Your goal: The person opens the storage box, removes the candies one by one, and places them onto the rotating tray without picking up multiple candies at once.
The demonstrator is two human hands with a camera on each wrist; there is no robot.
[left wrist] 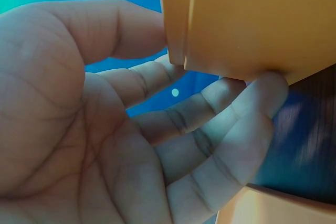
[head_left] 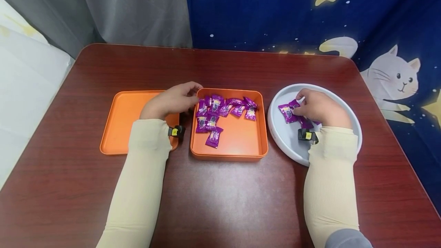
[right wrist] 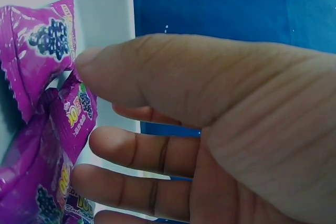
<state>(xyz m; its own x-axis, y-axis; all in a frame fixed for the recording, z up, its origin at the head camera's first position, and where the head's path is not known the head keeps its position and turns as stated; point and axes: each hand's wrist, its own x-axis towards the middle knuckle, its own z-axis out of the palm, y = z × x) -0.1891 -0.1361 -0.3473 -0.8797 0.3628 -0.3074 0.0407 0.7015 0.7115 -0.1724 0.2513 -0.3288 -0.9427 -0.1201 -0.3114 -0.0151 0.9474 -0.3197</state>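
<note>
The left hand (head_left: 173, 99) is at the back-left corner of an orange box (head_left: 263, 133); its thumb meets the rim while curled fingers press the outer wall (left wrist: 252, 19). Several purple wrapped grape candies (head_left: 214, 137) lie in the box, mostly along its left and back sides. Over a round white tray (head_left: 280, 141), the right hand (head_left: 320, 106) reaches down to more candies (head_left: 287, 113). In the right wrist view, its thumb tip touches or overlaps a candy (right wrist: 44, 45); the fingers are spread apart, with no candy between them.
A shallow orange lid or tray (head_left: 120, 123) lies left of the box, partly under the left forearm. The brown table (head_left: 234, 202) ends at a grey curtain (head_left: 138, 7) and a blue curtain (head_left: 248, 14) behind it.
</note>
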